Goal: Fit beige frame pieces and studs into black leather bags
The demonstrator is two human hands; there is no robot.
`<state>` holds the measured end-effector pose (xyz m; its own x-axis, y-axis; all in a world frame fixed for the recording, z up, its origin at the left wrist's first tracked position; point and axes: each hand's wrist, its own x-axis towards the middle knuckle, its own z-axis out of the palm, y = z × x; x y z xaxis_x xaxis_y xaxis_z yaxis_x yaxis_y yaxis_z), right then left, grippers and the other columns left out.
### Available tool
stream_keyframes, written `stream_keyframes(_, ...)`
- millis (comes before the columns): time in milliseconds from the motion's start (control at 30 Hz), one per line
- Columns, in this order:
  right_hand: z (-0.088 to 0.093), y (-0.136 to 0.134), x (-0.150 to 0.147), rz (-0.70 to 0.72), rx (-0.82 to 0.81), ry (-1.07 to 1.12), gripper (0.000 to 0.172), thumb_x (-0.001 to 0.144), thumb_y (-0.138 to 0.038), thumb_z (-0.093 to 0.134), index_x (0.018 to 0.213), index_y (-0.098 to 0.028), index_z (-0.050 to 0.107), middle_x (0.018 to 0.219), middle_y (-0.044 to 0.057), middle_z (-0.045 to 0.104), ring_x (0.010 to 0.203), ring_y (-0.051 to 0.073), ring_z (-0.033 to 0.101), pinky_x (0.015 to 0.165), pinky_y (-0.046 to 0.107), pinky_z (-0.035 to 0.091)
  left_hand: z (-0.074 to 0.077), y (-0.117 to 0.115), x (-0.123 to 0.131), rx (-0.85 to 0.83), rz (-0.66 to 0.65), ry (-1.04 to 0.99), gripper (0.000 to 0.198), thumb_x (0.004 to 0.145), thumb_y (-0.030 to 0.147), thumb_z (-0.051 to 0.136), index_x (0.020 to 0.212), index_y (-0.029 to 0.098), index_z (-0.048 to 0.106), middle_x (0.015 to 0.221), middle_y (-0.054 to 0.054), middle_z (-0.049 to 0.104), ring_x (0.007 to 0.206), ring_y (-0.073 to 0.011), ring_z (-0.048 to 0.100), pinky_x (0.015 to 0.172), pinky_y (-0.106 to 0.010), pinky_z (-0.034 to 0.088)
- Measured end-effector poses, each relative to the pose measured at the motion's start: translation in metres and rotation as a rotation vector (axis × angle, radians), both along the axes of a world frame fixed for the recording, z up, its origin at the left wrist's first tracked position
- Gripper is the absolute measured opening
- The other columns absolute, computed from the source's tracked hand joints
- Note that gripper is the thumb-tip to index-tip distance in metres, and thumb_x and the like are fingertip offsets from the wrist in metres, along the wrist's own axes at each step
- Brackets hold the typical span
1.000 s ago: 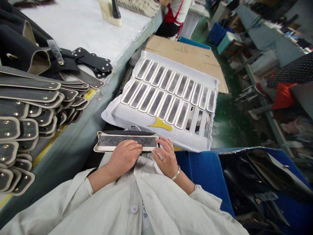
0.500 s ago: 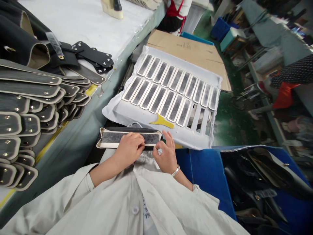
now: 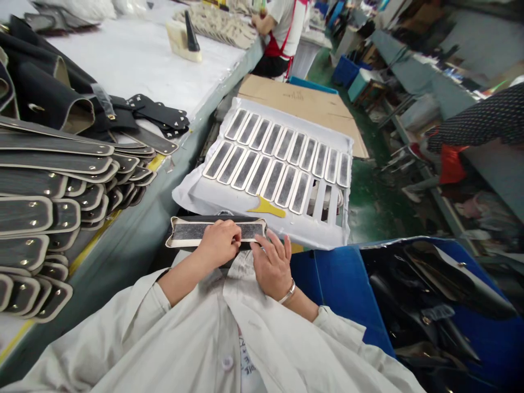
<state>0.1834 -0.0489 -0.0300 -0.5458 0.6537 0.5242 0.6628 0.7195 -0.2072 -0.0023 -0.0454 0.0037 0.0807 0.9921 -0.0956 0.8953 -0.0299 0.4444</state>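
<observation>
A long dark piece, cream-rimmed with a grey panel [image 3: 188,231], lies across my lap and looks like a leather bag's base. My left hand [image 3: 219,240] rests over its middle, fingers curled down onto the panel and closed on it. At the right end, my right hand [image 3: 273,262] has thumb and forefinger together on the near edge, while the other fingers fan out. Just beyond is a pale sheet [image 3: 216,196] bearing two rows of similar cream-edged grey strips [image 3: 258,174]. A yellow flat piece [image 3: 268,207] lies on that sheet's near side.
Stacked grey straps with studs [image 3: 28,213] and black leather parts [image 3: 61,93] crowd the table at left. A blue bin [image 3: 339,289] with black leather items stands at right. Cardboard [image 3: 303,95] lies behind the sheet. A co-worker [image 3: 282,33] stands at the far table.
My right hand has shifted from a ring-like pinch at the right corner to the near edge, its fingers lower. My left hand stays on the panel. The view has tilted up slightly.
</observation>
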Motion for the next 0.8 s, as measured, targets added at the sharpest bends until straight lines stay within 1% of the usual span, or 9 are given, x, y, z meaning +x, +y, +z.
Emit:
stream_keyframes(67, -0.005, -0.008, 0.003, 0.074, 0.049, -0.08, 0.038, 0.086, -0.009, 0.045, 0.119, -0.024, 0.057, 0.12, 0.003, 0.063, 0.13, 0.022, 0.039, 0.116, 0.051, 0.01, -0.001, 0.0, 0.001, 0.008, 0.001, 0.007, 0.008, 0.073, 0.02, 0.056, 0.072, 0.021, 0.064, 0.088, -0.005, 0.064, 0.087, -0.0243, 0.056, 0.073, -0.035, 0.042)
stream_keyframes(133, -0.011, -0.011, 0.004, 0.114, 0.08, -0.158, 0.04, 0.087, -0.009, 0.041, 0.124, -0.018, 0.054, 0.125, 0.006, 0.06, 0.13, 0.024, 0.04, 0.116, 0.051, 0.01, -0.001, 0.0, 0.002, 0.014, 0.005, 0.012, 0.01, 0.074, 0.02, 0.054, 0.072, 0.021, 0.064, 0.088, -0.005, 0.064, 0.088, -0.0249, 0.057, 0.074, -0.036, 0.043)
stream_keyframes(233, -0.016, -0.011, 0.002, 0.143, 0.109, -0.25, 0.044, 0.087, -0.009, 0.037, 0.129, -0.009, 0.049, 0.133, 0.013, 0.052, 0.131, 0.027, 0.037, 0.114, 0.052, 0.017, 0.0, 0.0, -0.001, 0.02, 0.002, -0.014, 0.013, 0.074, 0.017, 0.052, 0.071, 0.02, 0.064, 0.086, -0.005, 0.064, 0.086, -0.024, 0.057, 0.076, -0.036, 0.045)
stream_keyframes(333, -0.017, -0.011, 0.001, 0.157, 0.083, -0.298, 0.048, 0.086, -0.009, 0.037, 0.132, -0.005, 0.046, 0.137, 0.017, 0.047, 0.133, 0.03, 0.033, 0.11, 0.053, 0.024, 0.001, -0.007, -0.016, 0.078, -0.064, -0.161, 0.014, 0.074, 0.015, 0.054, 0.079, 0.018, 0.066, 0.1, -0.007, 0.063, 0.094, -0.0212, 0.058, 0.087, -0.034, 0.045)
stream_keyframes(433, -0.015, -0.012, -0.001, 0.138, 0.075, -0.287, 0.047, 0.086, -0.009, 0.037, 0.133, -0.006, 0.045, 0.139, 0.015, 0.046, 0.134, 0.03, 0.032, 0.112, 0.051, 0.022, 0.001, -0.021, -0.042, 0.23, -0.038, -0.212, 0.019, 0.077, 0.021, 0.059, 0.093, 0.017, 0.067, 0.115, -0.009, 0.058, 0.105, -0.0214, 0.054, 0.096, -0.034, 0.04)
stream_keyframes(500, -0.014, -0.012, -0.003, 0.125, 0.094, -0.263, 0.047, 0.087, -0.009, 0.037, 0.133, -0.01, 0.046, 0.141, 0.012, 0.044, 0.135, 0.029, 0.032, 0.114, 0.049, 0.018, 0.0, -0.031, -0.058, 0.253, 0.003, -0.14, 0.016, 0.079, 0.028, 0.06, 0.088, 0.018, 0.068, 0.107, -0.008, 0.06, 0.101, -0.0222, 0.054, 0.094, -0.037, 0.04)
stream_keyframes(600, -0.014, -0.01, -0.007, 0.146, 0.111, -0.256, 0.047, 0.087, -0.009, 0.038, 0.134, -0.009, 0.046, 0.143, 0.012, 0.04, 0.135, 0.028, 0.031, 0.114, 0.048, 0.018, -0.004, -0.04, -0.07, 0.167, 0.006, -0.082, 0.017, 0.082, 0.032, 0.059, 0.076, 0.019, 0.068, 0.092, -0.004, 0.064, 0.089, -0.0196, 0.057, 0.085, -0.035, 0.041)
stream_keyframes(667, -0.017, -0.009, -0.01, 0.165, 0.113, -0.283, 0.048, 0.087, -0.009, 0.038, 0.134, -0.004, 0.044, 0.143, 0.016, 0.039, 0.136, 0.029, 0.029, 0.113, 0.048, 0.02, -0.008, -0.042, -0.07, 0.149, 0.024, -0.078, 0.018, 0.083, 0.031, 0.058, 0.074, 0.02, 0.068, 0.088, -0.003, 0.065, 0.086, -0.0182, 0.057, 0.083, -0.033, 0.041)
stream_keyframes(800, -0.023, -0.009, -0.015, 0.168, 0.128, -0.362, 0.051, 0.085, -0.012, 0.043, 0.135, 0.001, 0.04, 0.145, 0.019, 0.035, 0.137, 0.032, 0.025, 0.112, 0.048, 0.024, -0.014, -0.042, -0.065, 0.186, 0.071, -0.056, 0.018, 0.084, 0.029, 0.057, 0.073, 0.02, 0.069, 0.09, -0.002, 0.065, 0.087, -0.0185, 0.056, 0.082, -0.033, 0.04)
